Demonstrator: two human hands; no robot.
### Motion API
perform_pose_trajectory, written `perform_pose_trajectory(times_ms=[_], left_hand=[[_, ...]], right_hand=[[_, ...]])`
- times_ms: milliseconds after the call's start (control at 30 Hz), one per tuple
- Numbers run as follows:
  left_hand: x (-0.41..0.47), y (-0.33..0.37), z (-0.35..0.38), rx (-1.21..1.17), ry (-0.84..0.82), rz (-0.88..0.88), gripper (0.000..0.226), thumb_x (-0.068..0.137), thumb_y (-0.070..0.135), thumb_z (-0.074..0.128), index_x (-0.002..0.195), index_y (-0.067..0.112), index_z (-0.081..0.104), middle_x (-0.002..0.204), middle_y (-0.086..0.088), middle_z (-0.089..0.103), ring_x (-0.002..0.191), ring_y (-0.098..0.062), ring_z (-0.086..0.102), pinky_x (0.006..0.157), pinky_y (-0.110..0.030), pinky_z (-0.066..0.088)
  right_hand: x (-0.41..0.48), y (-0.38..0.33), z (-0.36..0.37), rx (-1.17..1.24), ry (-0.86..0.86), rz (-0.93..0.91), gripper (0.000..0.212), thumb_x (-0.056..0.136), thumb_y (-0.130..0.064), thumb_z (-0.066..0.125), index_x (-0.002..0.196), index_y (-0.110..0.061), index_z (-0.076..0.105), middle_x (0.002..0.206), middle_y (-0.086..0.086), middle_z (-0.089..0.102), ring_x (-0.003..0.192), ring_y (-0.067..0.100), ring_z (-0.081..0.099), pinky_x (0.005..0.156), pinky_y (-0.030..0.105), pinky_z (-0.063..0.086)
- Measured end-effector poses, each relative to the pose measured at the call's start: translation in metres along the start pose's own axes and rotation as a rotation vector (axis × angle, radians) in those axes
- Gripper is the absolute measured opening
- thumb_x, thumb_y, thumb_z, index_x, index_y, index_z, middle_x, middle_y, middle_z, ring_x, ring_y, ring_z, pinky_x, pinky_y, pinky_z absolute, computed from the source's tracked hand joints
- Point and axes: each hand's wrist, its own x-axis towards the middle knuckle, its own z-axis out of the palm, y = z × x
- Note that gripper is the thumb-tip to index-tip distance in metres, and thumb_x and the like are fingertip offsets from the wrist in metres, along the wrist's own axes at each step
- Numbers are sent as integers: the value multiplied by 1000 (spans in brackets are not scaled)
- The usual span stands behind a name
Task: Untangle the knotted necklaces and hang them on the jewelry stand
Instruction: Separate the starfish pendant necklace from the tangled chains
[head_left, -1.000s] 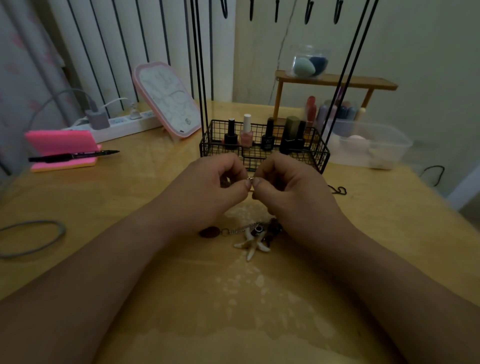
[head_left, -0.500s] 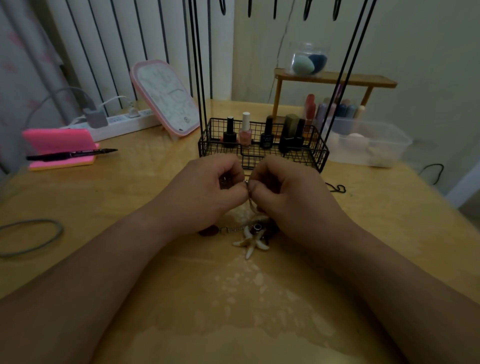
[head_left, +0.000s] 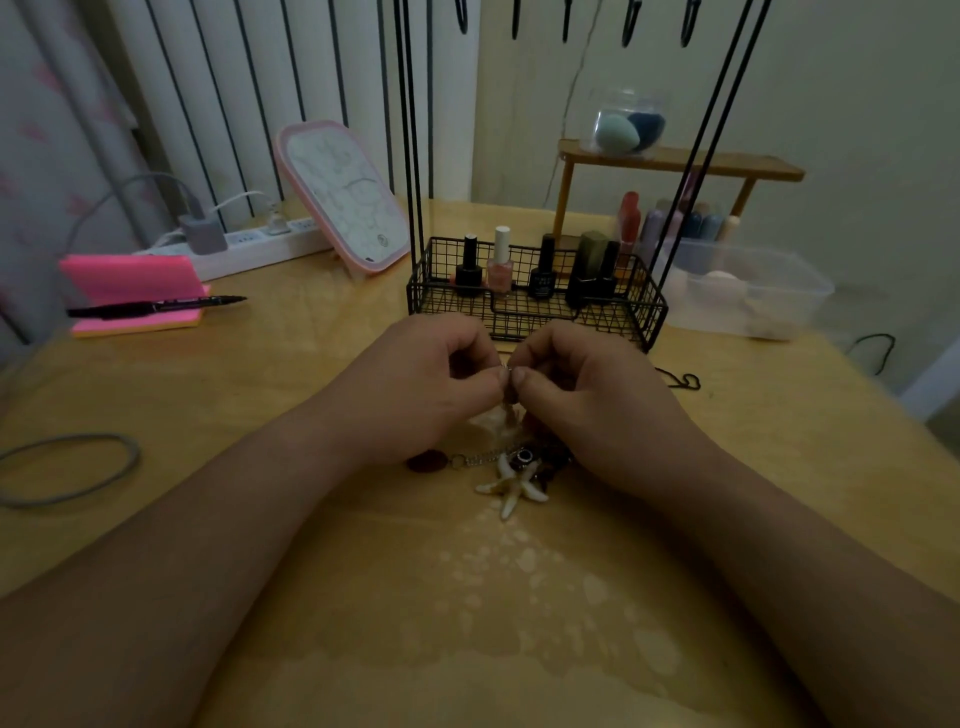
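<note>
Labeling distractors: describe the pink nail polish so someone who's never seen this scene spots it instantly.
Find the jewelry stand at mid-table, its tall black rods rising from a black wire basket. A row of small bottles stands inside it; the pink nail polish is second from the left. It alone has a white cap and pale pink body, between black bottles.

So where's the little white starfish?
In the head view, the starfish lies on the table mid-frame, nearer the person than the left hand and right hand, with the dark red bead to its left.
</note>
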Motion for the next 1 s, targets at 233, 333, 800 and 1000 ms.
perform_pose_trajectory(times_ms=[233,333,800,1000], left_hand=[[-1,2,-4,54,0,26,11,96,30,68,86,29,68,77,10,64,71,-3,58,58,-13,44],[-1,2,-3,81,-10,38,12,98,32,65,86,33,66,79,12,61,74,-2,57,60,-12,42],[-1,1,3,109,39,82,8,92,31,63,84,29,63,92,10,57,86,-6,55,68,-11,39],[1,-1,0,47,69,35,7,93,30,67,88,26,70,90,10,64,86,-6,61,72,-21,50]], right_hand=[[-1,0,-4,-176,18,-88,6,100,-35,63,103,-34,68,84,-15,67,77,2,63,65,27,56],[-1,-1,-5,-207,28,-89,9,100,-38,61,101,-33,68,83,-15,67,75,3,64,66,35,59],[-2,-6,-4,-297,84,-176,13,93,-40,57,94,-29,64,76,-12,61,68,7,57,59,36,53],[-1,0,2,-167,85,-106,4,96,-33,66,100,-31,64,82,-13,64,76,3,61,61,21,52]])
